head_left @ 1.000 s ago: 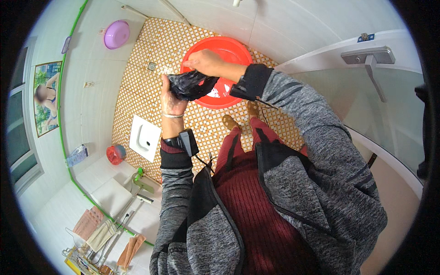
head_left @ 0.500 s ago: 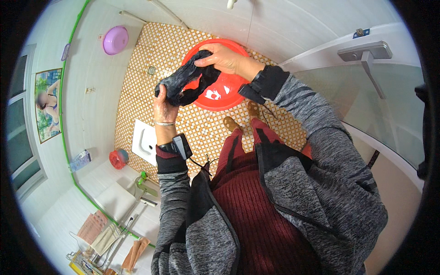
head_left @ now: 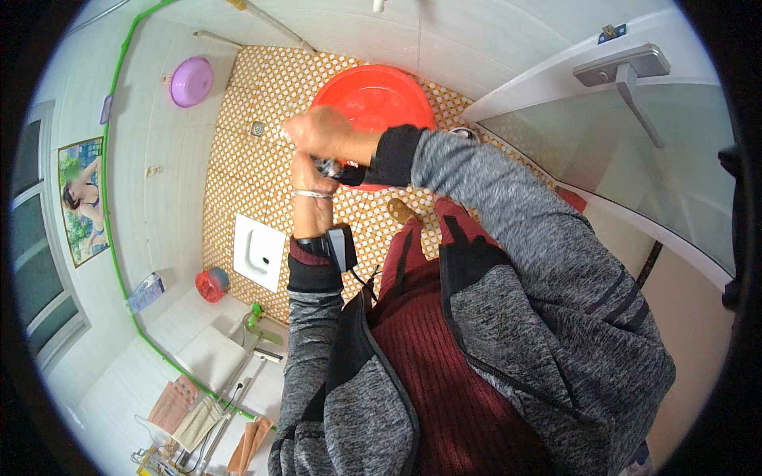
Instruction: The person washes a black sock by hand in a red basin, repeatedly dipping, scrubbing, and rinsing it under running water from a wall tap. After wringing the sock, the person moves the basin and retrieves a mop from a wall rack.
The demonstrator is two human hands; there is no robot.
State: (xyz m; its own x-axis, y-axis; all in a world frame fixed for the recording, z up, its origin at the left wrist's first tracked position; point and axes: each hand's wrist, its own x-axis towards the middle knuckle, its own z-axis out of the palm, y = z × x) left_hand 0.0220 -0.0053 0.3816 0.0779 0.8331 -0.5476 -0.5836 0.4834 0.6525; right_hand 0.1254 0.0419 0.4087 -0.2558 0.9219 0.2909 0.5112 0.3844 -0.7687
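Observation:
Both my hands are pressed together over the floor, in front of the red basin's left edge. My right hand is closed in a fist and blurred by motion. Directly below it, my left hand is closed too, with a bracelet at its wrist. A black cloth is bunched up between them. Only a small dark, shiny part of it shows; the fingers and my right wrist hide the remainder. The red basin sits on the tiled floor, partly covered by my right hand and cuff.
A white squat toilet is set in the floor on the left, with a small red bucket beyond it. A purple basin hangs on the left wall. To the right stands a door with a metal handle.
The black cloth was stretched between my two hands above the basin. Now my hands have come together with it bunched between them, and my right hand has moved left and down.

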